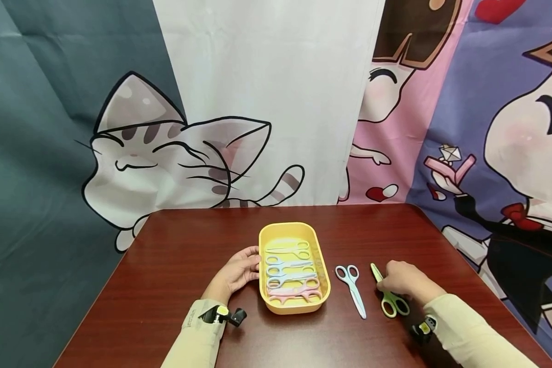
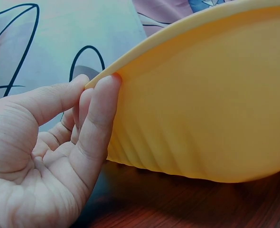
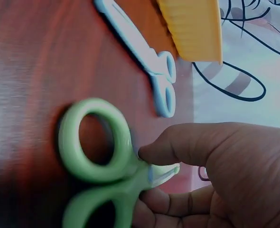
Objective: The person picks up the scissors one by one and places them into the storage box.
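My left hand (image 1: 238,272) is at the left side of a yellow plastic tray (image 1: 294,309), pinching its rim; the left wrist view shows thumb and fingers (image 2: 99,109) at that edge. Inside the tray lie yellow scissors (image 1: 302,254), two pairs of blue scissors (image 1: 276,282) and pink scissors (image 1: 319,294). My right hand (image 1: 407,278) pinches green scissors (image 1: 388,301) near the pivot, handles toward me. In the right wrist view the thumb is on one side of the green scissors (image 3: 95,173) and the curled fingers on the other.
Blue scissors (image 1: 352,289) lie on the dark red wooden table (image 1: 202,230) between the tray and my right hand, handles pointing away. A cartoon-printed cloth (image 1: 276,102) hangs behind the table's far edge. Small cameras are strapped to both wrists.
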Available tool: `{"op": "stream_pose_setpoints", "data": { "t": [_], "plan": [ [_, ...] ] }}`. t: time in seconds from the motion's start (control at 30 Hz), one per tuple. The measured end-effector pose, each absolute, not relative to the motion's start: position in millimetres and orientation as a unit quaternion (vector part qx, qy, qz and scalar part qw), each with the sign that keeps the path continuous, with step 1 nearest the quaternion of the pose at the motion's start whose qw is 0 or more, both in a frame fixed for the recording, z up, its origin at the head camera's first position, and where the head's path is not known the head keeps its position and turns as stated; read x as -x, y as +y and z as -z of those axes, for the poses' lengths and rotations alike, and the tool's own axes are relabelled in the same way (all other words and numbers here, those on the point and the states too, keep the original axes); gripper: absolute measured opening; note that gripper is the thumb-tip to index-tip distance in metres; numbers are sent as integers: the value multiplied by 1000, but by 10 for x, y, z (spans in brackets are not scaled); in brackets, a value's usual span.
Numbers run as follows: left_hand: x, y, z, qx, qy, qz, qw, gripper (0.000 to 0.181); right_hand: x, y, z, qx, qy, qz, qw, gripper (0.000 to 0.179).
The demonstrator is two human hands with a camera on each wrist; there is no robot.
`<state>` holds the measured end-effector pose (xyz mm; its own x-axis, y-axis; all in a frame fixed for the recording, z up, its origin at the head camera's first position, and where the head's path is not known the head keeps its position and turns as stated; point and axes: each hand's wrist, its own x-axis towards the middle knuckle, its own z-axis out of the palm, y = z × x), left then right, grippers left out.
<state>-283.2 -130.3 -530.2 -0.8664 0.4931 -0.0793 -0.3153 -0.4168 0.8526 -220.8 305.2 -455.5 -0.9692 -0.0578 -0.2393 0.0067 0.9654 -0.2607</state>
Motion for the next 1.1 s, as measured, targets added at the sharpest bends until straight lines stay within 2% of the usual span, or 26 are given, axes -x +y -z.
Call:
{"op": "stream_pose_setpoints", "data": {
  "t": [0.27,0.47,0.7,1.1],
  "plan": [
    [2842,-1320,5279,-90,479,-838,246,21,2540,2873,4353,67,988,111,81,22],
    [2840,-1318,5268,-87,488,-836,236,21,2846,2472,4152,109,983,132,64,16],
    [2820,-1307,5299,-92,488,-834,241,23,3055,1957,3986,159,976,136,57,15],
    [2810,-1305,5290,-95,494,-831,237,18,3203,1214,4044,354,931,81,45,15]
  ]
}}
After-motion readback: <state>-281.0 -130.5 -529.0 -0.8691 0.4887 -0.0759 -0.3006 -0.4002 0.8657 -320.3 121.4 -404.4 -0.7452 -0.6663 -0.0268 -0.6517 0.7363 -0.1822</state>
